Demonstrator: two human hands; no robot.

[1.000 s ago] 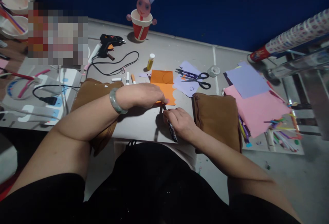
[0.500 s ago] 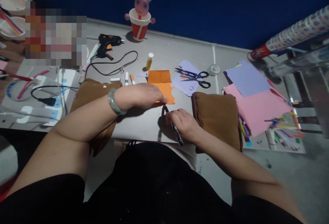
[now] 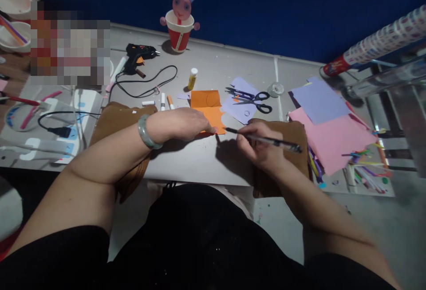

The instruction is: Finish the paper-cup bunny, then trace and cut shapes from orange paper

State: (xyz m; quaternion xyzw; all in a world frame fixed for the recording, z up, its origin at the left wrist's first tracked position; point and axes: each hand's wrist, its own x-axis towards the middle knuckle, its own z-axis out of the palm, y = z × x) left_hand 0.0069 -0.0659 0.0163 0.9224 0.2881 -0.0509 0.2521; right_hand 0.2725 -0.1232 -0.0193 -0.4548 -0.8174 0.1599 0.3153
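Observation:
My left hand (image 3: 188, 123), with a jade-like bangle at the wrist, lies over the lower left of an orange paper (image 3: 213, 115). Its index finger stretches out and presses near the paper's lower edge, where a small pink spot shows at the fingertip. The other fingers are mostly hidden beneath the hand. A faint circle is drawn on the paper's upper part, and its right edge is cut in curves. My right hand (image 3: 261, 146) is closed around a dark pen (image 3: 276, 141). The pen is tilted, its tip pointing left beside the paper's right edge.
Black-handled scissors (image 3: 262, 102) lie on purple paper (image 3: 241, 112). Behind the orange paper stands a glue stick (image 3: 192, 79). A glue gun (image 3: 138, 55), a rabbit-faced cup (image 3: 179, 35) and a tape roll (image 3: 276, 89) sit farther back. Brown cushions (image 3: 121, 123) flank the work area.
My right hand has moved right and slightly up with the pen, which has swung from pointing steeply away to lying nearly sideways. My left hand stays on the orange paper.

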